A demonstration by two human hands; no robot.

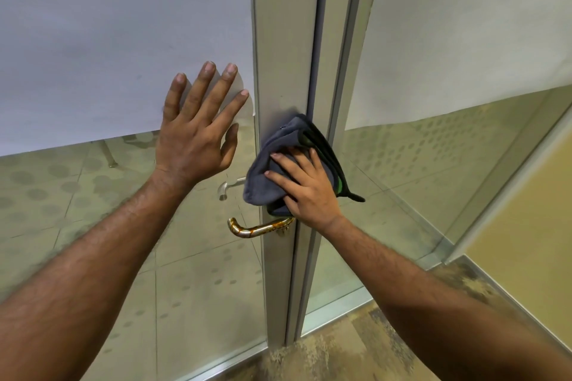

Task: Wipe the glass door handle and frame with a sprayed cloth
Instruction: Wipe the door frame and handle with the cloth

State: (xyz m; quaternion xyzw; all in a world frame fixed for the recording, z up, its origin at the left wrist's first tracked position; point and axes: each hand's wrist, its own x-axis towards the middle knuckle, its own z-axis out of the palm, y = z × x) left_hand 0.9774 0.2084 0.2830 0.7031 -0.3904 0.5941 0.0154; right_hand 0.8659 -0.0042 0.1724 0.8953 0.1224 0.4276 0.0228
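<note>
Cloth pressed on door frame under right hand's spread fingers; left hand splayed flat on glass

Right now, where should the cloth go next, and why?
Probably slide the right hand and its grey cloth down onto the rusty door handle below: the cloth presses the frame above it, while the left hand rests on the glass.

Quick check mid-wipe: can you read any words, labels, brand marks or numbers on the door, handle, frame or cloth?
None readable.
The gray cloth under the right hand shows no printed label.
The rusty handle and metal frame carry no marking.
The white panel is blank, and the lower glass has only dots.
</note>
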